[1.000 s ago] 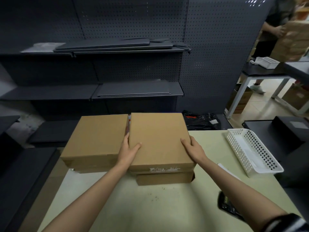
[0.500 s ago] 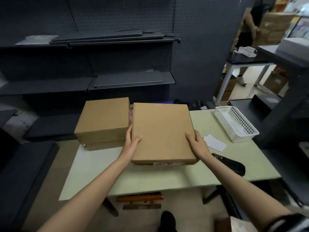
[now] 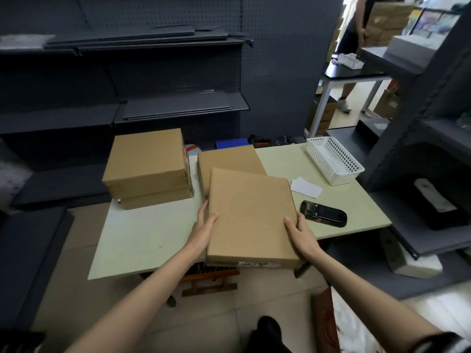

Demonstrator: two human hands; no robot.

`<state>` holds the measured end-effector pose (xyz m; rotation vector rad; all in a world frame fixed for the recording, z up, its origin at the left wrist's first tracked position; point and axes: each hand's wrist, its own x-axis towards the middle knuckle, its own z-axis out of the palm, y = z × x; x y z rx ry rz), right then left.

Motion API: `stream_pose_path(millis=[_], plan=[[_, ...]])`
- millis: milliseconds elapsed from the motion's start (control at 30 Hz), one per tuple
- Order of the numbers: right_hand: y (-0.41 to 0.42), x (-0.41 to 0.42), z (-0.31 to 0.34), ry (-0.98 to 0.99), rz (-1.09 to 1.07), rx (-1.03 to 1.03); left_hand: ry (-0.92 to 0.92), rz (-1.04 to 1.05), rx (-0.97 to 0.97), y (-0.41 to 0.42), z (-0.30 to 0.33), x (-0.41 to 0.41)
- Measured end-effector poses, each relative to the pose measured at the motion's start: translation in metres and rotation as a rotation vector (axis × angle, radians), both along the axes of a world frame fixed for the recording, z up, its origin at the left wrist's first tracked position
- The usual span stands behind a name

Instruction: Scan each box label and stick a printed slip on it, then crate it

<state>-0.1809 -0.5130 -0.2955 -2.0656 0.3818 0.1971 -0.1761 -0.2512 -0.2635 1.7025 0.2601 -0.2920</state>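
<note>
The flat box (image 3: 251, 215) is held up between both hands — left hand (image 3: 204, 226) grips its 9 o'clock edge, right hand (image 3: 300, 233) its 3 o'clock edge, thumbs on top. Past it, one more box (image 3: 226, 159) lies on the table (image 3: 142, 238). At 10 o'clock sits one stack of boxes (image 3: 147, 166); at 2 o'clock one scanner (image 3: 323, 217), two slips (image 3: 305, 189) and one white basket (image 3: 334, 160).

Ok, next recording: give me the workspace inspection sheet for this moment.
Surface: pale green table, bare in front left.
Job's things: flat box held over the near edge; second box behind it; stack of boxes at left; black scanner and paper slips at right.
Clutter: white basket.
Grips: left hand and right hand hold the flat box by its sides.
Cables: nothing seen.
Surroundings: dark shelving; another person at far right.
</note>
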Motion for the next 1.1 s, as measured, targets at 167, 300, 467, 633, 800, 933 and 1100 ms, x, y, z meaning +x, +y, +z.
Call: stream_pose_path(millis=[167,300,467,633,800,933,1100], plan=[[0.004,0.003,-0.013,0.064,0.023,-0.013,0.067,0.03,0.033,-0.002,-0.01,0.0],[0.005,0.017,-0.017,0.08,0.058,0.0,0.077,0.061,0.067,-0.003,-0.011,0.007],[0.011,0.047,-0.015,0.096,0.147,-0.012,0.097,0.087,0.211,0.001,-0.006,0.024],[0.021,0.075,-0.012,0.093,0.253,-0.016,0.11,0.158,0.268,0.007,0.003,0.036],[0.035,0.094,-0.012,0.152,0.436,-0.102,0.137,0.216,0.357,0.018,0.002,0.048],[0.045,0.103,-0.009,0.181,0.533,-0.139,0.122,0.241,0.411,0.022,0.013,0.048],[0.062,0.104,0.0,0.169,0.618,-0.124,0.094,0.257,0.572,0.031,0.03,0.045]])
